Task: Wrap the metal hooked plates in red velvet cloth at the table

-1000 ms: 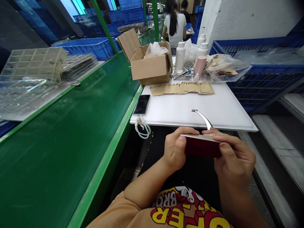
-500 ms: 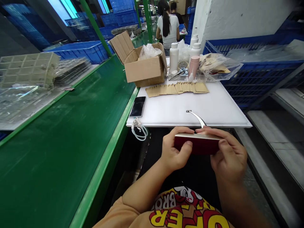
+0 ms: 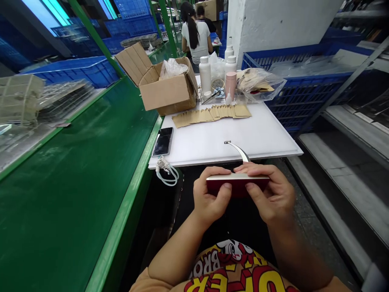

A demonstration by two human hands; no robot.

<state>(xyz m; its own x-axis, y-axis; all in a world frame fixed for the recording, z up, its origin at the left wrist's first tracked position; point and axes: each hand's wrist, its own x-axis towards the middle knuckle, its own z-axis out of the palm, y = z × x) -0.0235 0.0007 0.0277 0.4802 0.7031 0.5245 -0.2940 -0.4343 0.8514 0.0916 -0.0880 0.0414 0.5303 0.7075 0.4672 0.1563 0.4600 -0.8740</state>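
The flat piece has a smooth, dark red face with a pale edge, and the curved strip gleams like polished metal. The worktop is smooth and white with a soft sheen, the phone glassy and glossy. Matt brown paper makes the envelopes, dull cardboard the box, clear crinkled plastic the bag.

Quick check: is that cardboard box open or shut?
Open: the cardboard box has a flap angled outward, and clear plastic bulges from its top.
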